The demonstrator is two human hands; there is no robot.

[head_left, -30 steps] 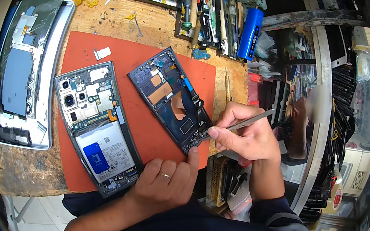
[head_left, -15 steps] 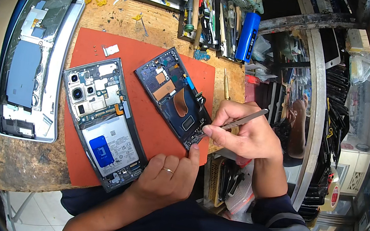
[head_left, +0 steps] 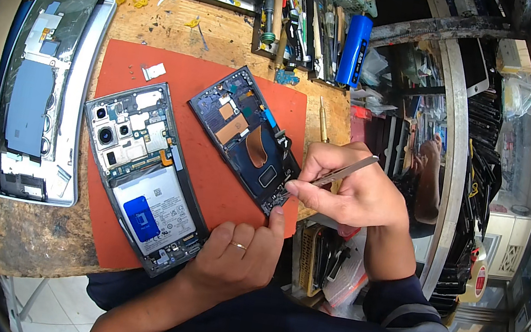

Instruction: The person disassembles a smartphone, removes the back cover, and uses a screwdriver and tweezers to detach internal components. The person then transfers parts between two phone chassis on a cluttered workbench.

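Note:
My right hand (head_left: 352,190) grips a pair of metal tweezers (head_left: 346,172) in a pen-like hold. Their tips reach the lower end of an opened dark phone frame (head_left: 228,138), though my fingers partly hide them. A copper-coloured flex strip (head_left: 256,148) lies across that frame. My left hand (head_left: 238,252) wears a ring; its index fingertip presses on the frame's near corner while the other fingers stay curled, and its thumb is hidden. Beside it, to the left, lies a second opened phone (head_left: 139,174) with cameras, board and battery exposed; my left hand overlaps its lower corner.
A red mat (head_left: 183,69) lies under both phones. A small SIM tray (head_left: 153,71) and tiny screws are at its far edge. Loose phone parts sit in a white tray (head_left: 89,103) at left. Behind are a tool box (head_left: 295,25), a blue cylinder (head_left: 354,51) and a screwdriver (head_left: 323,119).
Hands, tweezers and phones keep nearly the same arrangement. The whole view has shifted slightly, so the bench things appear a little further left.

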